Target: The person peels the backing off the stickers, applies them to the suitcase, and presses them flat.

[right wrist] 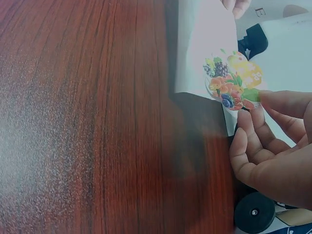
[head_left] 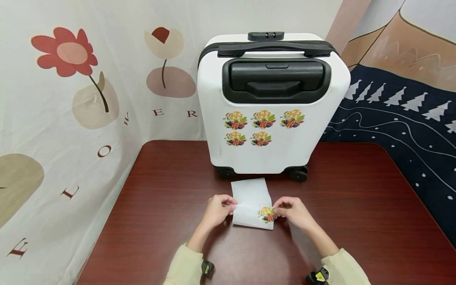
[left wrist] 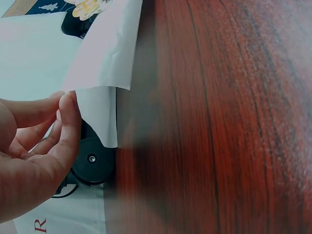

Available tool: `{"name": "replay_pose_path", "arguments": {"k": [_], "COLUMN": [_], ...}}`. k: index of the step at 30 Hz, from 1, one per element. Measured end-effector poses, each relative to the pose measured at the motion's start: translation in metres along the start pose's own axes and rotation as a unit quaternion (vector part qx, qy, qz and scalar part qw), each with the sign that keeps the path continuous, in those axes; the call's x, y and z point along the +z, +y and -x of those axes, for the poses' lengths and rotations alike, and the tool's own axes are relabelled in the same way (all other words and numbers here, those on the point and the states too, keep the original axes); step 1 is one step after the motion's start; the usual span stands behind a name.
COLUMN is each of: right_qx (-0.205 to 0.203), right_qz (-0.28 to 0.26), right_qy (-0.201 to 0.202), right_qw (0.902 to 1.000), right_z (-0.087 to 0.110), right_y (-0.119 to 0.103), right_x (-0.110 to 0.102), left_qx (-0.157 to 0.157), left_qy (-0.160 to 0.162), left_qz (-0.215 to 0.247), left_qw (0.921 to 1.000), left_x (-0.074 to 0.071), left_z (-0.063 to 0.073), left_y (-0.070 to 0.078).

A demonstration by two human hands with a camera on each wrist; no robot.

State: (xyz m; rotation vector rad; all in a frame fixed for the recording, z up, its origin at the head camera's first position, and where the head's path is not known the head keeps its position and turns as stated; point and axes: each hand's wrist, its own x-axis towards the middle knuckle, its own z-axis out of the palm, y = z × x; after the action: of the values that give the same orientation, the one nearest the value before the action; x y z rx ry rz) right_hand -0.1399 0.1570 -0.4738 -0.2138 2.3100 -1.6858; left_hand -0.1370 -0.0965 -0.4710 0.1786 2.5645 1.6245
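Observation:
A white backing sheet [head_left: 251, 196] is held above the table in front of the suitcase, its near part folded over. At its left edge my left hand [head_left: 219, 209] pinches the paper between thumb and forefinger. My right hand [head_left: 293, 211] pinches the edge of a fruit-pattern sticker [head_left: 267, 214] at the sheet's right side. In the right wrist view the sticker [right wrist: 234, 80] still overlaps the paper, with one edge jutting past it at the fingertips. The white suitcase [head_left: 263, 156] stands upright behind, bearing three similar stickers in an upper row and two below.
The suitcase rests on black wheels [head_left: 297, 173] on a dark red wooden table [head_left: 160, 206]. A flower-print cloth [head_left: 117, 79] hangs at the left and back. A dark cloth with white trees [head_left: 395, 118] hangs at the right.

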Motion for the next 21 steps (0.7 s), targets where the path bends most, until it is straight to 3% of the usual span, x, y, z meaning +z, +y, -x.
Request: {"name": "replay_pose_path", "arguments": {"k": [21], "right_qx": [0.0], "right_qz": [-0.005], "right_qy": [-0.005], "right_qw": [1.0], "right_z": [-0.0003], "right_y": [-0.0035], "right_x": [-0.006], "left_qx": [-0.055], "left_qy": [-0.054], "left_qz": [-0.002], "left_qw": [0.997], "left_x": [-0.0071], "left_z": [0.0045], "left_y": [-0.0013]}}
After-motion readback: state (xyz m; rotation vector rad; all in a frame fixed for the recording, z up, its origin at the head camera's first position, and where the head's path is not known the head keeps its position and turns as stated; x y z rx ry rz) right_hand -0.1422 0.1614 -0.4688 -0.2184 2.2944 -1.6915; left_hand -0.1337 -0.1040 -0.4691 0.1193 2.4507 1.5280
